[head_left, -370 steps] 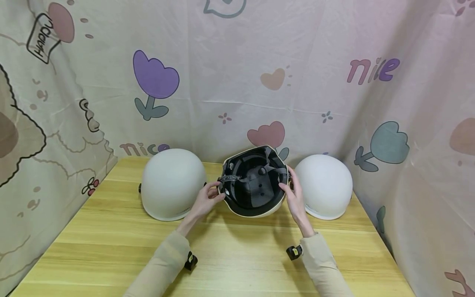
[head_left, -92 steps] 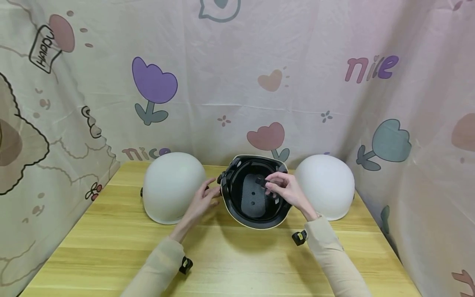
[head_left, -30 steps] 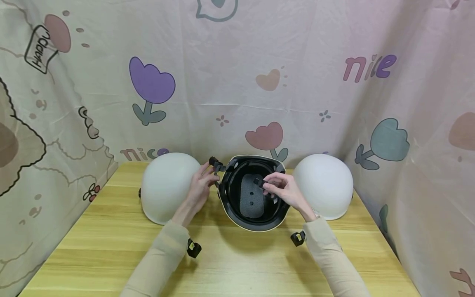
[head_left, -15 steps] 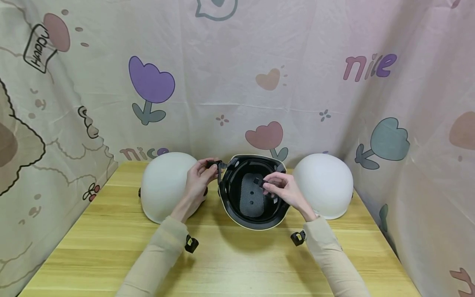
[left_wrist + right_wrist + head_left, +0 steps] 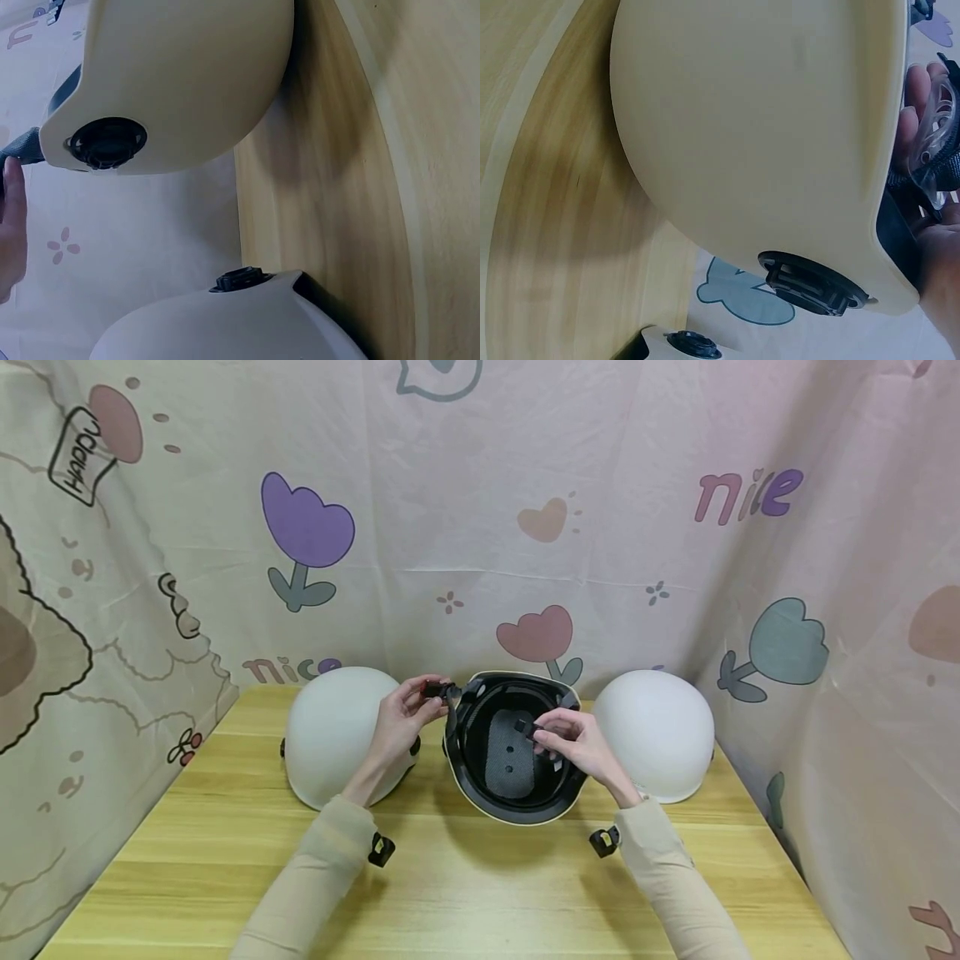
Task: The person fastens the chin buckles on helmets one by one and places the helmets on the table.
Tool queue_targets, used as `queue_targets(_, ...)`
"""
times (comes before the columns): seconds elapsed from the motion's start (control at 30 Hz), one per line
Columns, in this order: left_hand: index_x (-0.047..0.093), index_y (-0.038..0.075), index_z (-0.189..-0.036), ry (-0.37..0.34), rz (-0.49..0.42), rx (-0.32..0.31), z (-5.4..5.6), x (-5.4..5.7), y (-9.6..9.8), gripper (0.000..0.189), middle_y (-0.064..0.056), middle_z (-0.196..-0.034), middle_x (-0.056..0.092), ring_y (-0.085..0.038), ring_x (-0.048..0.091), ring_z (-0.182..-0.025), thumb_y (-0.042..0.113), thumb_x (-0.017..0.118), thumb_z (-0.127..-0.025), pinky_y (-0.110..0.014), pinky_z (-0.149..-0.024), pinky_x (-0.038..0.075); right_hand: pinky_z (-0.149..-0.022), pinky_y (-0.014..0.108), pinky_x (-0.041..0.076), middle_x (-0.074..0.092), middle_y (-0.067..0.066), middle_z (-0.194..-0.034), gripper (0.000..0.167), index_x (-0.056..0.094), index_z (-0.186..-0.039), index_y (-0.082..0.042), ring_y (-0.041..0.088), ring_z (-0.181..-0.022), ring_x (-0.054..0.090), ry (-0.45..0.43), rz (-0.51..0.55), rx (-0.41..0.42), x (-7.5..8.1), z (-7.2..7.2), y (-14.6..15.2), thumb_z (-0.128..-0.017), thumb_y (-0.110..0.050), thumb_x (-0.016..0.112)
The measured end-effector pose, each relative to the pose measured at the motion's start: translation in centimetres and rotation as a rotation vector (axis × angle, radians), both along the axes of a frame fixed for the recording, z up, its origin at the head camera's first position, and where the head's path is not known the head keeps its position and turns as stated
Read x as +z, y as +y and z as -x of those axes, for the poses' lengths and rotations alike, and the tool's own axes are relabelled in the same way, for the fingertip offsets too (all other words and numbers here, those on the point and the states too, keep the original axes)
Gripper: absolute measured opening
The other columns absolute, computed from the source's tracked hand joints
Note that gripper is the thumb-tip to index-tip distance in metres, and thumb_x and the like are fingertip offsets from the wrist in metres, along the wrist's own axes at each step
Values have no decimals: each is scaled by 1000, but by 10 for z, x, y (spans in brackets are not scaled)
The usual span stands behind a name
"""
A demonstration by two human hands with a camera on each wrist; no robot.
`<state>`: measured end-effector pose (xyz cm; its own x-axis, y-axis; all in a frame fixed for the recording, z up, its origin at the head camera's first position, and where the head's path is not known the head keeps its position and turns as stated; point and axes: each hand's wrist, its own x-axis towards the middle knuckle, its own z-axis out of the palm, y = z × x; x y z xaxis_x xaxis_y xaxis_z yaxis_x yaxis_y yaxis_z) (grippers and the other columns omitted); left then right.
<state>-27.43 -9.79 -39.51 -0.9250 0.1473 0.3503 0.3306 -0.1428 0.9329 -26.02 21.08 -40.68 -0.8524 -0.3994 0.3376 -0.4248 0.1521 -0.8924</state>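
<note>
An upturned cream helmet (image 5: 512, 781) stands in the middle, its black padded inside facing up. My left hand (image 5: 397, 722) pinches a black buckle (image 5: 437, 690) on a chin strap, just outside the helmet's left rim. Over the opening, my right hand (image 5: 579, 743) pinches the other strap's black buckle (image 5: 527, 727). The two buckles are apart. In the right wrist view a clear plastic piece (image 5: 933, 142) lies along the black webbing by my fingers (image 5: 909, 126). The left wrist view shows a fingertip (image 5: 13, 184) at the grey strap (image 5: 27, 145).
Two more pale helmets sit dome up on the wooden table (image 5: 480, 893): one at the left (image 5: 337, 739), close to my left hand, another at the right (image 5: 656, 735), behind my right hand. A printed cloth (image 5: 450, 510) hangs behind the table.
Earlier both hands held the helmet's sides. Since then my right hand took one strap end. My left hand has lifted the other strap and shifted its grip onto the buckle, moving slightly right.
</note>
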Motion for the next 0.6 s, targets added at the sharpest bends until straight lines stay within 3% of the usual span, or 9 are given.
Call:
queue_targets(0.27,48,-12,-136,-13,15,63,2,5,4,38,-33,-136,58,1,67,-93,3,54,-102,-15,-81,58,-59,27,59,71,31,-89,15,64,-107,10,16,-71,73,18,-5,10,-3,2,1,-95,0,64)
queue_targets(0.33,45,-10,-138,-36,-23,54,2,5,5,37,-30,-135,61,0,65,-91,1,50,-103,-16,-80,56,-59,27,59,71,31,-89,15,64,-107,9,17,-71,73,13,-7,8,-2,1,1,-95,0,64)
queue_targets(0.43,37,-6,-144,-84,-109,14,2,6,7,40,-15,-122,70,-2,61,-93,0,43,-106,-17,-81,52,-59,28,59,71,30,-90,15,65,-107,8,20,-72,73,9,-11,4,-2,1,1,-95,-1,65)
queue_targets(0.53,30,-4,-148,-147,-208,-37,2,7,10,43,6,-107,70,-3,62,-94,-1,38,-106,-20,-82,49,-59,29,59,72,28,-89,15,65,-107,8,24,-72,74,4,-13,2,-2,1,2,-95,-2,65)
queue_targets(0.6,27,-4,-150,-175,-237,-68,1,8,11,44,10,-103,69,-3,64,-96,0,36,-107,-20,-83,49,-59,30,59,72,27,-88,15,65,-107,8,24,-72,74,2,-14,1,-2,1,1,-95,-2,65)
